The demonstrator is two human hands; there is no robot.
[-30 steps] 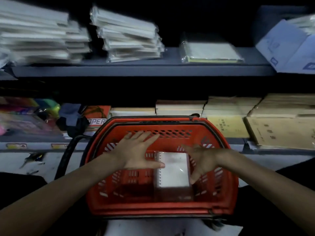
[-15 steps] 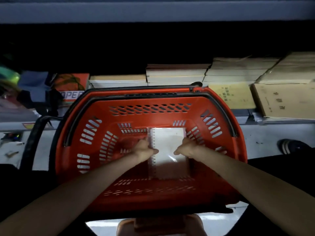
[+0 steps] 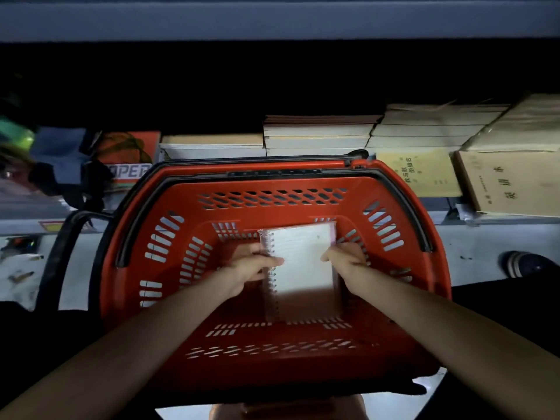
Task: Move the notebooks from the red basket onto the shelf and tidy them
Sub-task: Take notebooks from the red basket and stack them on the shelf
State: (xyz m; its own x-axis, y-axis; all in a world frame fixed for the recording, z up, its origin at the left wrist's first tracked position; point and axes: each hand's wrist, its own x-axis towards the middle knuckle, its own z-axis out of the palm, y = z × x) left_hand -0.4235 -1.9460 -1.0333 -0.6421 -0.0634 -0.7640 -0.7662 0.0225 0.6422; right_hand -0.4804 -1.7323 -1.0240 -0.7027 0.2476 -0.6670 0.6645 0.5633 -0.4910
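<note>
Low in the frame's centre, inside the red basket [image 3: 169, 298], a stack of spiral notebooks [image 3: 303, 262] in clear wrap sits on the floor. The left hand [image 3: 251, 271] clamps its coil edge; the right hand [image 3: 344, 263] clamps the opposite edge. The stack looks light but floppy, and the slick film is likely slippery, so pinching both long edges and supporting it underneath seems wise. Farther off, upper left, a red box [image 3: 130, 159] reads "PER"; upper right, tan exercise books [image 3: 419, 174] carry Chinese characters too small to read.
</note>
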